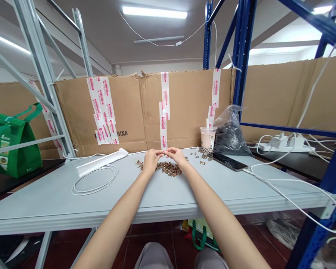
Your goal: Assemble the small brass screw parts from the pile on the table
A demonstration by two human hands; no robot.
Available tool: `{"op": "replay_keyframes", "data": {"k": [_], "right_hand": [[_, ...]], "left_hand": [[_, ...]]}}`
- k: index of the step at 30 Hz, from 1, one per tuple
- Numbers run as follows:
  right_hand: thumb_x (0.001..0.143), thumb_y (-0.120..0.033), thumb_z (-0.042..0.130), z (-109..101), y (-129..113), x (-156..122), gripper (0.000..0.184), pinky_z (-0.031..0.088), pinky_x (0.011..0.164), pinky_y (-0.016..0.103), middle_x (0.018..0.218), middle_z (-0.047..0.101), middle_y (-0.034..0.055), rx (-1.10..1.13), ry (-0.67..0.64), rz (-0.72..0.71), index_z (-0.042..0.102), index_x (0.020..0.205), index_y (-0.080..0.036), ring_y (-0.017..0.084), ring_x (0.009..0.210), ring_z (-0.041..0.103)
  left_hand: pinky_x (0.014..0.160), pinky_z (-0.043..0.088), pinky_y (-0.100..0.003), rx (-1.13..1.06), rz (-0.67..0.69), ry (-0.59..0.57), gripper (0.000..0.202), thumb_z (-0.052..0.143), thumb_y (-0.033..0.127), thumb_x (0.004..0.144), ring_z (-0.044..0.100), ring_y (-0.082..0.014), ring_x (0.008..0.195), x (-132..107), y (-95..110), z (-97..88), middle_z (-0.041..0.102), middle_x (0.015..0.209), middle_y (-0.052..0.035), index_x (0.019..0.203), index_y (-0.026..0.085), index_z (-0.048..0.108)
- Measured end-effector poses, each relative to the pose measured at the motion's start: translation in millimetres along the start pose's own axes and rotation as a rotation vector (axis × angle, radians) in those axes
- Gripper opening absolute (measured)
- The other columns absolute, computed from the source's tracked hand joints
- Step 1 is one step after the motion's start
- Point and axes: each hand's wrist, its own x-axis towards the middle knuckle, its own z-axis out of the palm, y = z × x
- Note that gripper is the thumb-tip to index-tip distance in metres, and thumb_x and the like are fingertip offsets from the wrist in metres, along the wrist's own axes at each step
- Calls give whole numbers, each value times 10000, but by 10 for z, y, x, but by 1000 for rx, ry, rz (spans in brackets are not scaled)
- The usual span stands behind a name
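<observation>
My left hand (151, 160) and my right hand (177, 155) meet fingertip to fingertip above the far part of the grey table (162, 194). Both are closed in a pinch around a tiny metal fastener (164, 152), mostly covered by the fingers. Below and between them lies a loose pile of small brass-coloured metal fasteners (170, 170), which look like screws. Some of the pile is hidden behind my left hand. A smaller scatter of similar metal pieces (203, 163) lies right of my right hand.
A lidded drink cup (207, 140), a clear bag of dark contents (232, 136) and a phone (230, 161) with a white cable stand right. Left lie a white folded strip (102, 162) and a coiled cable (96, 191). A taped cardboard wall (128, 112) closes the back.
</observation>
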Motion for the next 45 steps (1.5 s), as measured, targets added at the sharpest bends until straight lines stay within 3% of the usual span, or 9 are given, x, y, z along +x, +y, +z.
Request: {"op": "replay_keyframes", "data": {"k": [8, 12, 19, 24, 28, 32, 37, 41, 45], "right_hand": [[721, -527, 422, 23, 143, 45, 371, 314, 524, 234, 579, 429, -25, -217, -104, -31, 449, 661, -162, 97, 541, 403], [726, -535, 416, 8, 149, 57, 391, 273, 513, 226, 566, 377, -29, -279, -137, -90, 410, 594, -167, 91, 538, 343], [756, -563, 339, 16, 137, 38, 442, 244, 498, 233, 521, 333, -31, -295, -127, -54, 356, 544, -175, 88, 497, 293], [741, -567, 379, 54, 152, 39, 417, 274, 503, 225, 573, 387, -22, -293, -147, -92, 408, 618, -170, 93, 527, 348], [759, -569, 346, 28, 160, 36, 445, 249, 483, 224, 511, 332, -35, -296, -149, -99, 373, 554, -175, 85, 484, 301], [767, -595, 304, -2, 139, 16, 497, 208, 457, 229, 461, 275, -44, -275, -150, -32, 330, 499, -178, 77, 440, 244], [751, -608, 326, 16, 121, -14, 475, 202, 437, 221, 484, 312, -44, -230, -127, 10, 434, 603, -169, 74, 435, 252], [731, -557, 431, 27, 91, -21, 378, 207, 432, 202, 495, 307, -63, -191, -150, -26, 464, 731, -180, 70, 440, 258], [734, -546, 431, 13, 65, -12, 381, 188, 434, 207, 493, 285, -59, -228, -117, -62, 453, 650, -176, 68, 443, 229]], "left_hand": [[671, 378, -242, 41, 60, 14, 150, 570, 228, 752, 519, -137, 716, -4, -6, -16, 656, 771, -12, 858, 236, 676], [674, 376, -249, 50, 67, -10, 156, 566, 257, 756, 515, -140, 723, 1, -24, -14, 657, 782, -17, 869, 236, 672], [653, 367, -247, 25, 45, -9, 149, 602, 246, 725, 504, -136, 703, 5, -21, 2, 656, 775, -11, 856, 233, 673], [649, 365, -247, 6, 59, 28, 116, 600, 224, 724, 492, -134, 699, 13, -6, -32, 649, 757, -7, 811, 225, 677], [652, 371, -246, -64, 62, 10, 110, 604, 226, 720, 497, -129, 701, 26, 14, -25, 646, 766, -15, 799, 215, 678], [652, 378, -240, -157, 31, -7, 119, 626, 216, 695, 499, -115, 672, 36, 16, 17, 651, 767, -13, 799, 205, 681], [646, 383, -240, -174, -51, -7, 152, 658, 206, 648, 497, -111, 640, 46, -10, 23, 660, 756, -10, 797, 199, 685], [629, 386, -236, -216, -128, 25, 177, 664, 238, 634, 497, -109, 619, 55, -15, -5, 663, 750, -7, 804, 192, 680], [597, 380, -233, -239, -147, 23, 136, 658, 283, 634, 482, -108, 586, 51, 24, -20, 647, 680, -9, 712, 174, 681]]}}
